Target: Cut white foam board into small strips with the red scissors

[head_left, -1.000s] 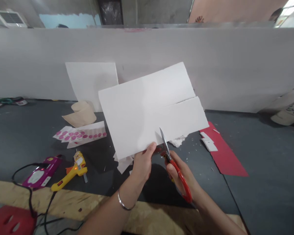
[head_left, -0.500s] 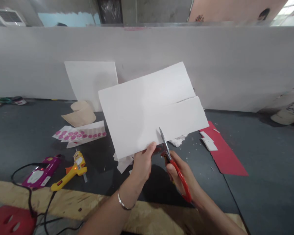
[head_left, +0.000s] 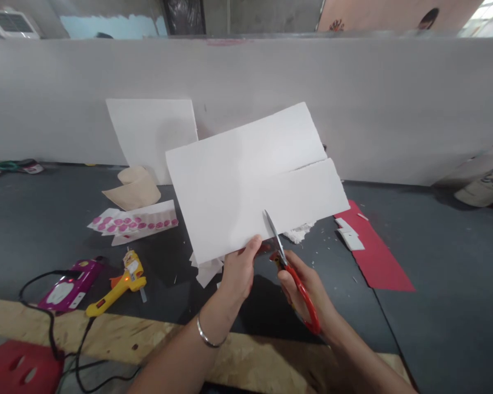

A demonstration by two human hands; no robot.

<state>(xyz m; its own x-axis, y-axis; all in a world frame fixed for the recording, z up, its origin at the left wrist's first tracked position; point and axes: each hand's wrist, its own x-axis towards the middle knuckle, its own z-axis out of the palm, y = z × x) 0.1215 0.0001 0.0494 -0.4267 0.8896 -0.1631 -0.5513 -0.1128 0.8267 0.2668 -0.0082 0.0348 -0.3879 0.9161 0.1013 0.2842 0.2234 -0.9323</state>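
A large white board (head_left: 234, 180), with a slit running in from its right edge, is held up at a tilt over the table. My left hand (head_left: 240, 268) pinches its lower edge, the thumb on the near face. Red-handled scissors (head_left: 304, 298) are in my right hand (head_left: 308, 284), closed round the handles. One blade lies over the near face of the board at the lower edge, just right of my left thumb; the other blade is mostly hidden behind the board. White paper scraps (head_left: 207, 271) lie under the board, partly covered by it.
A yellow glue gun (head_left: 121, 287) and a purple device (head_left: 72, 284) with cords lie at left. Behind them are dotted paper strips (head_left: 135, 221), a beige curled sheet (head_left: 133, 189) and a leaning white sheet (head_left: 152, 126). Red sheet (head_left: 382, 257) with white pieces (head_left: 350, 235) lies right.
The whole view has shifted slightly. Both hands, the board and the scissors keep nearly the same places, with no clear lengthening of a cut.
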